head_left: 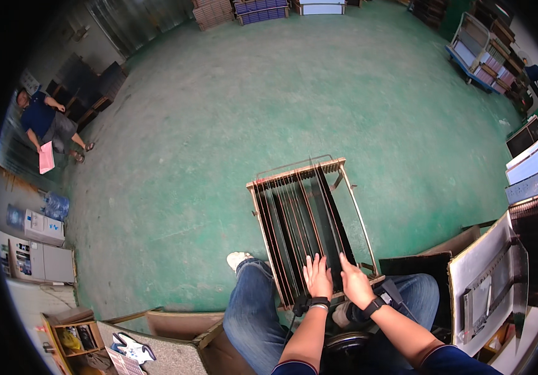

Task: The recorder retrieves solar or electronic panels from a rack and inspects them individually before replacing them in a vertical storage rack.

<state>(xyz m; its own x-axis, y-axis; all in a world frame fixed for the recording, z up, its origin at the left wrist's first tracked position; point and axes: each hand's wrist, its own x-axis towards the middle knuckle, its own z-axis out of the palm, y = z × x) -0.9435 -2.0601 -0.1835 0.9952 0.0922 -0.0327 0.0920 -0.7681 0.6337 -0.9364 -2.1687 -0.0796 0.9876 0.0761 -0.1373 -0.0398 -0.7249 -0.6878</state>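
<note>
The left hand (318,279) is at the dark panels' (328,215) near end, the right hand (356,285) nearer their right side, each grip loose and unclasped; they stretch lengthwise away in a rack (330,165).

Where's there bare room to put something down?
The green floor is open between the rack and the far stacks, and left of the white shoe toward the water dispenser. Crowded: the rack's dark panels, by the left hand and right hand.

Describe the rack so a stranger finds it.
Over the green floor, find knees in blue jeans. Extending forward from between them is a slotted rack of thin dark panels. Only it has the left hand and right hand at its near end.
</note>
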